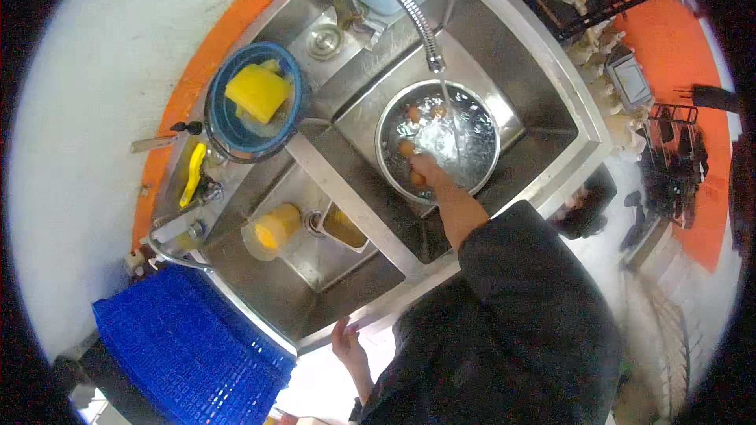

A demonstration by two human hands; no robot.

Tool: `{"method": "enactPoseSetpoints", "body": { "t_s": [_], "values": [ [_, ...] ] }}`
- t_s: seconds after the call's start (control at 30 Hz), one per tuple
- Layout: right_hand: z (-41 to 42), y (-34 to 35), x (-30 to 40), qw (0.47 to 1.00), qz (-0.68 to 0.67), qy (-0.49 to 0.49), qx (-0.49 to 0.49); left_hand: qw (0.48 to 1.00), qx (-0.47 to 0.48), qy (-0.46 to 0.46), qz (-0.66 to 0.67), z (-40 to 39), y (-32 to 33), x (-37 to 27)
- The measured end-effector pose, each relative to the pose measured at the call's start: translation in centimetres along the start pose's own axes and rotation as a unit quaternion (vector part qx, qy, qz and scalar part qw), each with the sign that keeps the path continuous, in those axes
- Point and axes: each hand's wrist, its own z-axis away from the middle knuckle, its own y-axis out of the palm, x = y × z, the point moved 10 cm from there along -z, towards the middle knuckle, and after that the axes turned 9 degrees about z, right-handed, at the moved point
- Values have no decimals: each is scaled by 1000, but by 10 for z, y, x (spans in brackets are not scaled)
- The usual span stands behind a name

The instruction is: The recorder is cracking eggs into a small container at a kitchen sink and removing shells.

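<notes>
My right hand (430,171) reaches into a round metal bowl (497,150) of water in the right sink basin. Its fingers are at the water beside round, orange-brown items (406,148), several of which lie in the bowl; whether the fingers grip one cannot be told. Water runs into the bowl from a flexible metal spring faucet (436,62). Near the sink's front edge, my left hand (347,342) holds nothing visible, its fingers partly spread.
In the left basin are a clear container with yellow contents (267,236) and a metal pan (342,228). A blue basin (216,107) holding a yellow cloth or sponge (258,92) stands behind. A blue plastic crate (189,348) is at lower left.
</notes>
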Motion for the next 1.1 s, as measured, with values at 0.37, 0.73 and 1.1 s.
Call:
{"method": "enactPoseSetpoints", "body": {
  "t_s": [0.37,0.73,1.1],
  "values": [
    [195,-16,142,920,-266,-65,279,985,49,132,95,-22,17,-20],
    [284,-47,227,921,-203,-220,250,964,-4,181,195,-35,9,-3],
    [243,-5,147,925,-345,-14,159,945,-33,204,252,-63,28,-54]
  ]
}}
